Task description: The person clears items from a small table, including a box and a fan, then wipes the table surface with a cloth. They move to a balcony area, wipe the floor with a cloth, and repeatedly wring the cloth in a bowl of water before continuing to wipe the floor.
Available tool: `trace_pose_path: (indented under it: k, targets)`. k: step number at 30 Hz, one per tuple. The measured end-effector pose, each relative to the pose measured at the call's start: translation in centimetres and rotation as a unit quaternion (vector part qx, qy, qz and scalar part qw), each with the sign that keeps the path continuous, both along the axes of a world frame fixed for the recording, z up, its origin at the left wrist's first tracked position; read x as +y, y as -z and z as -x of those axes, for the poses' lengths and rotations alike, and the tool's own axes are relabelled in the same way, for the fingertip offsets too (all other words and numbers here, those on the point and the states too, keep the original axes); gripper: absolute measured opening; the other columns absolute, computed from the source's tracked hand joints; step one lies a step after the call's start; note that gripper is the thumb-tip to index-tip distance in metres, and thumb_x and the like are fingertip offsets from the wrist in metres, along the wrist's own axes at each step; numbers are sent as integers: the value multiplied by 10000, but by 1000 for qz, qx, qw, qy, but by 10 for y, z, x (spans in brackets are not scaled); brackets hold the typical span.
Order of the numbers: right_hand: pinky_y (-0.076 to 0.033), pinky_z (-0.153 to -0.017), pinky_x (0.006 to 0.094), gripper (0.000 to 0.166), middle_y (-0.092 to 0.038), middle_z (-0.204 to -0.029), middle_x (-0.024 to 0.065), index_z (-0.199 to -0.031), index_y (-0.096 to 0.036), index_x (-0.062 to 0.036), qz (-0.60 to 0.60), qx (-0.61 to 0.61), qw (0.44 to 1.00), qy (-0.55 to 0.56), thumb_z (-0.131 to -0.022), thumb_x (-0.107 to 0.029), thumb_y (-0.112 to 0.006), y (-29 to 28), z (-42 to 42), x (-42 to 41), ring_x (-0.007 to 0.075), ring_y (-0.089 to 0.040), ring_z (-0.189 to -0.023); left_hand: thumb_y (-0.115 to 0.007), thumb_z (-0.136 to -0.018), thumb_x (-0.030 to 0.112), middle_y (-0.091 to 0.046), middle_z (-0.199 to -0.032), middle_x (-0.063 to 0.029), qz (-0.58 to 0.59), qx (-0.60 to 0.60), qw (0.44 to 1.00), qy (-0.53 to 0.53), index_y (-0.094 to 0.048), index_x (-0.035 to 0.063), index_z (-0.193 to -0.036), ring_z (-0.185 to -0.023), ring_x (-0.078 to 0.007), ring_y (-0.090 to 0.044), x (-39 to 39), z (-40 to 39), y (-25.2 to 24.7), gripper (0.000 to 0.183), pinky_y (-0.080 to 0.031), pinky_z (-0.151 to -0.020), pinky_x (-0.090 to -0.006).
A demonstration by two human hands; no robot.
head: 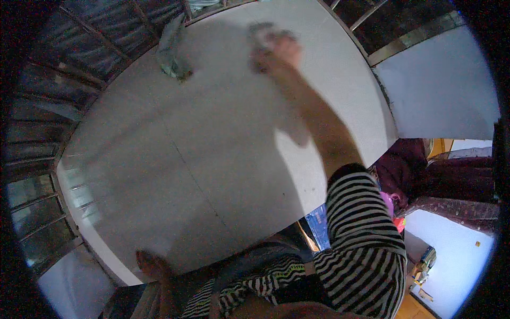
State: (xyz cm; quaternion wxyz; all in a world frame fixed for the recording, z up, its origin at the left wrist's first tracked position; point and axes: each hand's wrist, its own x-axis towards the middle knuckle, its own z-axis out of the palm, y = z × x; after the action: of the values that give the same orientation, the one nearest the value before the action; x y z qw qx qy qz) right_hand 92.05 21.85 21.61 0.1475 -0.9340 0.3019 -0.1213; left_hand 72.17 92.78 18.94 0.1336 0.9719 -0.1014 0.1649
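A broad, pale, glossy tabletop [191,143] spreads before me, with a thin dark line running across it. My right hand [281,50] is stretched out over its far part, blurred by motion. It is on a dark and whitish bundle [261,34], which looks like a crumpled cloth but is too smeared to tell for sure. My left hand [151,264] is at the near left edge, in shadow, its fingers not clearly seen. A greyish-green limp cloth or bag [173,50] lies at the far left edge, well apart from both hands.
Barred window frames [36,203] run along the left and far sides. A blue printed package [317,226] shows below the near edge. Dark maroon fabric [402,165] is at the right. A bluish-white surface [454,255] at the lower right bears small items [424,265].
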Motion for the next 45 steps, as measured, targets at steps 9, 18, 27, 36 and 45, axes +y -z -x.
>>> trace_pose_path:
  k: [9, 18, 27, 36, 45]
  targets:
    - [-143, -1115, 545, 664, -367, -1432, 135, -1306, -518, -227, 66, -24, 943, -327, -738, -561, -597, 38, 32, 156, 374, -255, -1352, -442, -934, 432, -503, -1277, -223, -100, -48, 993, 43, -517, 11, -1227, -1174, -371, -481, -7, 7, 28, 518, -393, -958, -498]
    - [-270, -1017, 541, 763, -321, -1425, 150, -1433, -323, -292, 150, 189, 894, 378, -818, -741, -371, 70, 197, -224, 385, -323, -1275, -405, -943, 506, -493, -1313, -204, 14, -18, 995, 98, -511, 3, -1242, -1215, -360, -456, 20, 6, 48, 595, -333, -1011, -496]
    - [-276, -1056, 477, 600, -387, -1384, 161, -1268, -534, -191, -22, 138, 986, -92, -752, -485, -618, -20, 150, 118, 366, -327, -1292, -414, -967, 423, -490, -1318, -198, -111, -35, 993, -11, -502, 9, -1261, -1212, -379, -448, 8, 26, 43, 516, -344, -1018, -504]
    - [-241, -1095, 491, 689, -422, -1400, 113, -1308, -507, -260, -37, 3, 966, -255, -710, -576, -639, -20, 164, 113, 327, -325, -1331, -467, -945, 382, -526, -1239, -244, -188, -68, 977, 70, -528, -36, -1200, -1170, -390, -482, 64, 26, 65, 494, -392, -972, -506]
    - [-261, -1012, 577, 830, -267, -1452, 213, -1456, -253, -263, 46, 149, 908, 390, -785, -696, -479, 79, 323, -78, 484, -244, -1302, -494, -931, 449, -553, -1234, -207, -100, -76, 990, 64, -557, -23, -1171, -1157, -363, -503, 25, 15, 58, 533, -367, -998, -483]
